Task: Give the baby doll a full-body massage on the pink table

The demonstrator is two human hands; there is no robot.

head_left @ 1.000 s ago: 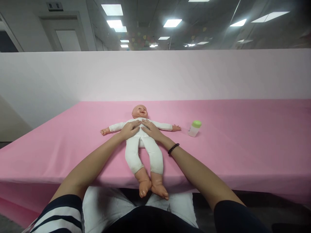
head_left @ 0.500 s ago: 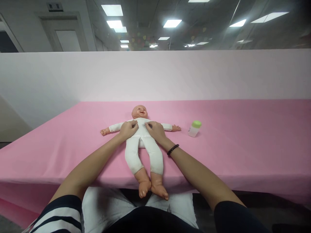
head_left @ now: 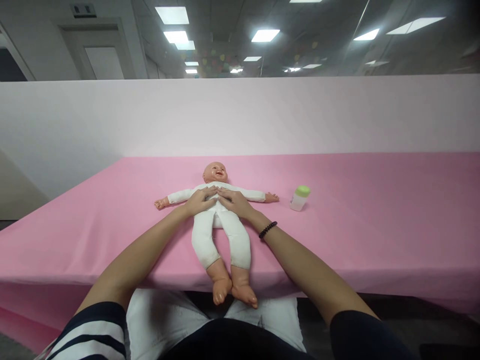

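The baby doll (head_left: 228, 222) lies face-up on the pink-covered surface (head_left: 360, 215), left of centre, feet overhanging the near edge. The left hand (head_left: 200, 201) and right hand (head_left: 237, 202) rest flat on its torso, fingers extended; neither grip closes around anything. A hard pull towards the near side could slide the doll off, since its feet already lack support; heavy pressure might dent the seemingly soft body. A sideways sweep to the right could topple the green-capped bottle (head_left: 299, 202). Its faint marking is too small to read.
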